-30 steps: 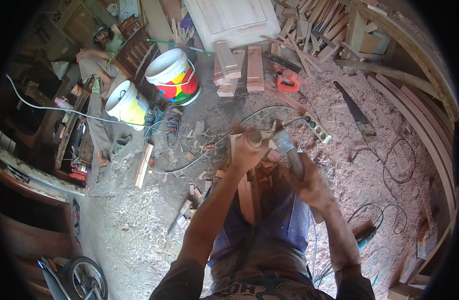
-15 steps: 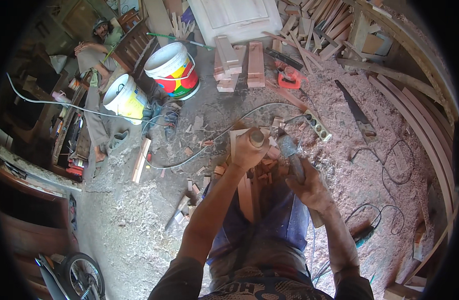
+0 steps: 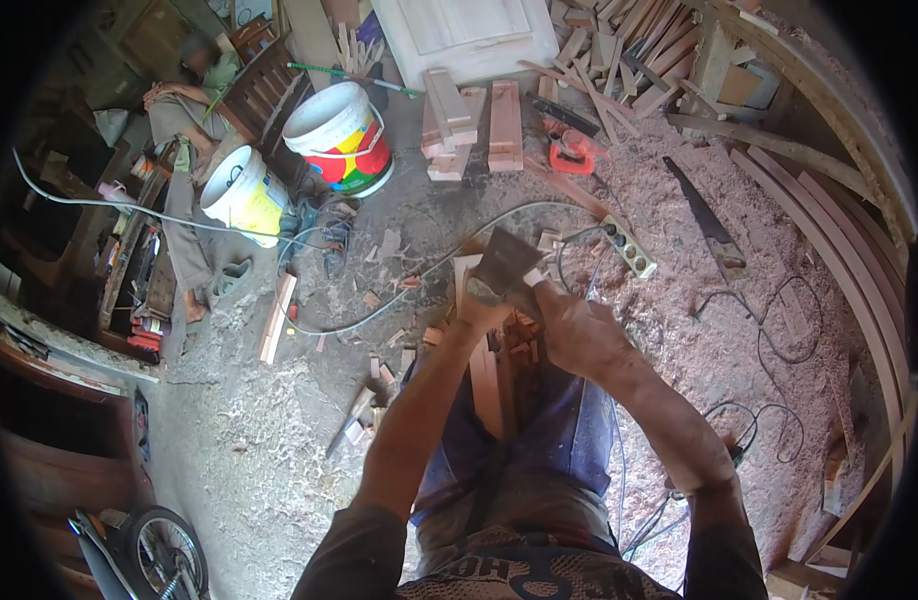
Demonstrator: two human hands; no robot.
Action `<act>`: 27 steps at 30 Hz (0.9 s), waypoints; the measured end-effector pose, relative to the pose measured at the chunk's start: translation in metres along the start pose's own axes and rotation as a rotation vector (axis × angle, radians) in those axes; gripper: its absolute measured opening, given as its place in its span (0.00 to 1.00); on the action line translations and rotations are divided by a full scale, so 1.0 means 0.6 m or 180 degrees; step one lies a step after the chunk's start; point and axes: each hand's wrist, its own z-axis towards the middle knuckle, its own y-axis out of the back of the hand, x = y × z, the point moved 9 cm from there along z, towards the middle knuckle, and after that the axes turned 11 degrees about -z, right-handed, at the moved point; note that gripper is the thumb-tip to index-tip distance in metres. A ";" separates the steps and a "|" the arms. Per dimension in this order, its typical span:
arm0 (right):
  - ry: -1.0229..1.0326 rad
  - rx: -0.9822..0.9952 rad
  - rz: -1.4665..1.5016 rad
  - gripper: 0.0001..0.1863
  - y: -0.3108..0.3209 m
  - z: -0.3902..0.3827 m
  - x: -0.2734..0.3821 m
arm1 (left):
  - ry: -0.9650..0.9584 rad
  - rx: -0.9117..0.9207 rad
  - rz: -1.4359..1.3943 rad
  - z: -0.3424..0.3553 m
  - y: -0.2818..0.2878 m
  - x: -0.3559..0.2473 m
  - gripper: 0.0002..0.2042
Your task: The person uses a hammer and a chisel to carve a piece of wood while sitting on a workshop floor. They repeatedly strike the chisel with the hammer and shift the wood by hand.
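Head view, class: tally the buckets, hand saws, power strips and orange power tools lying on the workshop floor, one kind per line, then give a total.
Buckets: 2, a white one with red, yellow and green print and a white and yellow one
Hand saws: 1
Power strips: 1
Orange power tools: 1
Total: 5

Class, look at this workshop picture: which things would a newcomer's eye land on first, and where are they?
At centre, the left hand and right hand hold a grey sheet against an upright plank. Upper left stand a white-and-red bucket and a yellow bucket. Sawdust covers the floor at right.
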 end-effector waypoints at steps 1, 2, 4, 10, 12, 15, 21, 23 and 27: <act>-0.0034 -0.0117 -0.0012 0.20 0.016 0.003 -0.011 | -0.0011 -0.0117 -0.0203 0.018 0.000 0.000 0.17; -0.0044 -0.0133 0.0012 0.20 0.022 -0.007 -0.005 | 0.0088 -0.0213 -0.0417 0.006 0.005 -0.003 0.15; -0.0041 -0.0311 0.0142 0.20 0.052 -0.015 0.002 | 0.0461 -0.0281 -0.1007 0.007 0.009 0.004 0.13; -0.0018 -0.0289 0.0197 0.22 0.067 -0.008 0.039 | 0.1063 -0.0178 -0.2093 0.010 0.030 -0.001 0.14; -0.0085 0.0007 -0.0221 0.25 0.005 -0.006 0.010 | 0.1475 -0.0058 -0.2946 -0.006 -0.007 0.015 0.14; -0.0188 -0.0111 0.0218 0.23 -0.002 -0.032 -0.031 | 0.0864 -0.0078 -0.1938 0.017 0.016 -0.060 0.12; -0.1388 -0.0053 0.0810 0.24 -0.127 -0.161 -0.119 | 0.0722 -0.0361 -0.1467 -0.026 0.066 -0.100 0.07; -0.1908 0.0311 0.0762 0.25 -0.218 -0.219 -0.175 | 0.1093 -0.0711 -0.1812 -0.017 0.100 -0.087 0.08; -0.2389 0.0153 0.0859 0.26 -0.371 -0.354 -0.269 | 0.0404 -0.0359 -0.1062 0.092 0.181 -0.221 0.10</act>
